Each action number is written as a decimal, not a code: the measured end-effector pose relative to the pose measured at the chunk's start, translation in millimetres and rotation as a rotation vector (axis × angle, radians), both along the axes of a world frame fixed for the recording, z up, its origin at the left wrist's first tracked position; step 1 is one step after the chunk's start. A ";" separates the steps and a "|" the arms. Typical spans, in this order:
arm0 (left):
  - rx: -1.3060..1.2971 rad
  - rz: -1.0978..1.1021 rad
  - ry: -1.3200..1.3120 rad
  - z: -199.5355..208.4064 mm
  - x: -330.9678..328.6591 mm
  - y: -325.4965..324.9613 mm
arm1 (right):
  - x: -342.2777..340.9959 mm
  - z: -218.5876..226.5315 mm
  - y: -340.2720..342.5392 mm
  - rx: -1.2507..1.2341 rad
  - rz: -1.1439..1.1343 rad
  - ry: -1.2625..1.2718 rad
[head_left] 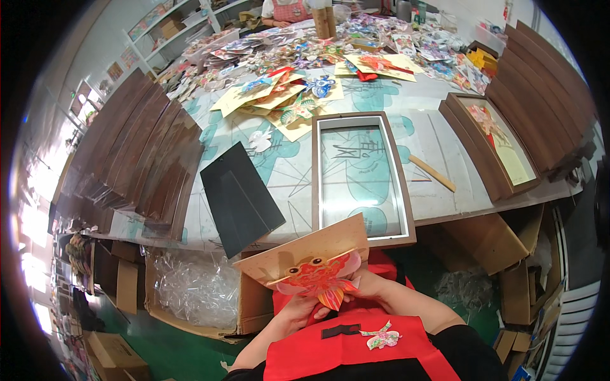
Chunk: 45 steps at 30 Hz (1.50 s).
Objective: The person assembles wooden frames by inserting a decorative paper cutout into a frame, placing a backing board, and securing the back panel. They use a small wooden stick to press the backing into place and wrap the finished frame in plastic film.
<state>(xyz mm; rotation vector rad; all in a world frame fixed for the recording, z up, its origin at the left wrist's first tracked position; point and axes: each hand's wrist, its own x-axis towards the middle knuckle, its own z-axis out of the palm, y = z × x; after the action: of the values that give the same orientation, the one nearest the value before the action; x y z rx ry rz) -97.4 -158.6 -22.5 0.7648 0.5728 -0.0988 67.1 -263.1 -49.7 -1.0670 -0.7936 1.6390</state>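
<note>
Close to my body, both hands hold a beige card (343,233) tilted upward. On its face is a red and pink paper goldfish (318,272) with bulging eyes and an orange striped tail. My left hand (298,311) grips the lower left side. My right hand (367,286) is closed at the lower right, by the fish's fin; the card and fish partly hide the fingers. Just beyond lies a brown picture frame (401,184) with a white inner edge, its opening showing the table cover. Left of it rests a black backing board (243,198).
Stacked brown frames (121,146) stand at the left, and more frames (540,95) at the right. A wooden stick (433,174) lies beside the near frame. Decorated yellow cards (292,129) and paper cutouts cover the far table. A box of clear wrap (197,289) sits below the edge.
</note>
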 end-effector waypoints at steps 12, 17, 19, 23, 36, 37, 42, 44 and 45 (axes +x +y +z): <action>-0.172 -0.049 0.027 -12.6 -9.0 3.9 | -8.5 -15.6 -2.2 -0.033 -0.040 0.255; -0.194 -0.042 0.042 -14.3 -11.3 3.9 | -11.4 -31.4 -3.2 -0.023 -0.058 0.244; -0.206 -0.038 0.048 -16.7 -12.6 3.7 | -11.4 -31.0 -3.5 -0.040 -0.063 0.192; -0.227 -0.024 0.069 -22.1 -15.7 3.7 | -15.7 -34.8 -1.9 0.067 -0.152 -0.036; -0.164 -0.027 0.049 -8.3 -1.9 10.1 | -11.1 -39.4 -4.6 0.238 -0.194 0.189; -0.157 -0.027 0.053 -7.9 -2.7 9.6 | -12.6 -37.5 -2.5 0.272 -0.189 0.184; -0.145 -0.014 0.104 -5.7 -6.0 7.2 | -11.7 -34.1 -3.7 0.311 -0.255 0.107; -0.137 -0.030 0.080 -12.7 -9.3 7.5 | -18.2 -37.9 -2.1 0.397 -0.463 -0.144; -0.123 -0.037 0.065 -16.5 -11.9 8.7 | -18.3 -38.2 -4.2 0.311 -0.471 -0.011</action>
<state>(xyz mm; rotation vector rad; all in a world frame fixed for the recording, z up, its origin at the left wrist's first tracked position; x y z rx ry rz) -109.3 -149.9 -39.0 0.6543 0.6090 -0.1927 48.8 -267.3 -88.0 -0.9512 -0.7104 1.0746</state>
